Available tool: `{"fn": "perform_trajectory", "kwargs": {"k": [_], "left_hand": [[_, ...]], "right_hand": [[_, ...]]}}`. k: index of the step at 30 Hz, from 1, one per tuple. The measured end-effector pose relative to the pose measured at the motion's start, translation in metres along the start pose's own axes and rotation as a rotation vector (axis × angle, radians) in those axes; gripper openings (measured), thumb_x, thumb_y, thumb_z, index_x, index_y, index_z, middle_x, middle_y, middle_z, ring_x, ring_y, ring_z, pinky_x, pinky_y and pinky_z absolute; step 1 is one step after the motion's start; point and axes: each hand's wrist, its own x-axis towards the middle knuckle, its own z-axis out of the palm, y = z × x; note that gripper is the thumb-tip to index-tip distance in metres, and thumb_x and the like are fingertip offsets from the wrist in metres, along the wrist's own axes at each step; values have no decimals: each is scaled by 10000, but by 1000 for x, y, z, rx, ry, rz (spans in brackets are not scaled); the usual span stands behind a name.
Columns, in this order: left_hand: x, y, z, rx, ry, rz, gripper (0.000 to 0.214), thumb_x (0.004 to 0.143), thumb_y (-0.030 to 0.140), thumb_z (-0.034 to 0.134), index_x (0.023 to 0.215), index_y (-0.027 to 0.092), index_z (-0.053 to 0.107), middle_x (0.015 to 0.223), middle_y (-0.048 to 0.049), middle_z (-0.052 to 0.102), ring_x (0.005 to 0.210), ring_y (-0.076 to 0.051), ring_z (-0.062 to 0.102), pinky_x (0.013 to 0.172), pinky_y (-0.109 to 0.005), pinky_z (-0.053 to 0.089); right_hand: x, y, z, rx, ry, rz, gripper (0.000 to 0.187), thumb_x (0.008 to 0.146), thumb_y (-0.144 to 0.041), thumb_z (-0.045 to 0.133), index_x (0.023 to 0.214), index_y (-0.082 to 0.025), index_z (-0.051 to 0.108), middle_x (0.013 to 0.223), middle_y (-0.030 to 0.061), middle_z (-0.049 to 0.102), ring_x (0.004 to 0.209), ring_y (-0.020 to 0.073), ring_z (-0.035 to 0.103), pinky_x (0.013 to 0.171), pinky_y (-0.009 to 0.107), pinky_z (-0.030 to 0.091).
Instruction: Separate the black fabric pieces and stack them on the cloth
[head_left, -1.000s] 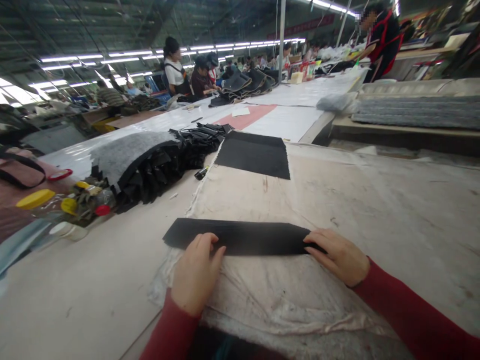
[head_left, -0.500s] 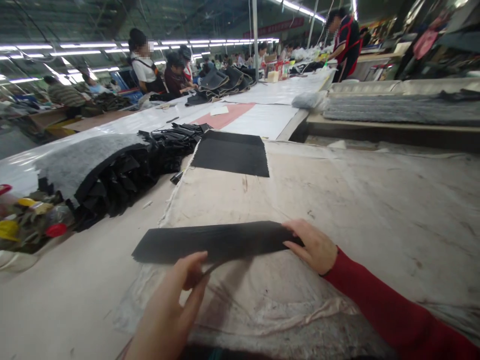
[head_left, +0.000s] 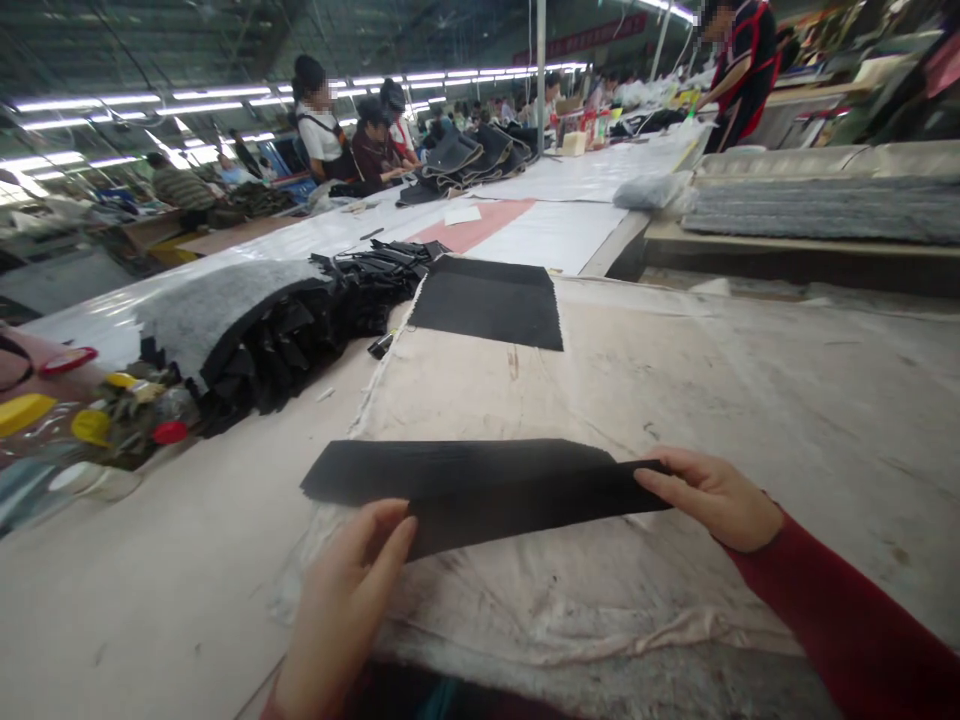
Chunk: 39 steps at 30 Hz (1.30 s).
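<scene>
Between my hands stretches a black fabric strip (head_left: 532, 508), raised at a slight slant. My left hand (head_left: 352, 575) pinches its left end between thumb and fingers. At the other end, my right hand (head_left: 712, 495) grips the strip's tip, thumb on the near side. Just behind it lies a stack of similar black strips (head_left: 375, 468) on the cloth-covered table, partly hidden by the held one. Farther back, a black fabric piece with zigzag-cut edges (head_left: 487, 303) rests flat on the pale, stained cloth (head_left: 712, 370).
At left is a heap of black pieces (head_left: 262, 350) with grey felt-like material (head_left: 225, 305) on top. Bottles with yellow and red caps (head_left: 94, 425) stand at the left edge. Grey padded sheets (head_left: 817, 212) are stacked at back right. Several people work farther off.
The strip has come away from the stack toward me, now stretched between both hands. My right hand has moved right, and the view has turned slightly left.
</scene>
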Motion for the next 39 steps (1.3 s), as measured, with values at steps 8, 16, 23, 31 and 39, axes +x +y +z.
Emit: {"fn": "perform_trajectory", "kwargs": {"k": [8,16,23,31,39], "left_hand": [[20,11,7,240,44,-11,255,755,415,423,896,211,482,626,28,528,574,-136,525,530,-250,386],[29,6,12,275,9,-12,216,759,390,423,862,206,471,622,31,519,581,-130,521,538,-246,374],[30,9,9,275,-33,-63,220,751,406,431,866,220,458,617,43,511,575,-131,519,529,-243,355],[32,9,11,291,-45,-106,246,725,447,454,852,237,451,633,44,522,594,-134,524,550,-238,364],[34,6,11,321,-93,-136,291,707,506,449,827,242,471,685,20,551,637,-157,538,565,-256,377]], "right_hand": [[9,5,21,-297,193,-89,341,795,-431,391,585,-179,482,587,8,490,581,124,472,561,247,381],[13,13,26,-454,192,-112,327,800,-405,386,581,-179,471,594,23,503,577,136,466,565,263,358],[13,13,27,-470,183,-100,328,797,-399,396,566,-175,460,596,19,500,581,130,454,569,256,330],[13,11,27,-470,170,-38,304,786,-382,430,574,-169,473,619,23,504,620,135,448,604,258,314],[13,9,27,-453,183,-22,275,773,-351,459,575,-162,484,619,21,505,620,129,444,609,254,310]]}}
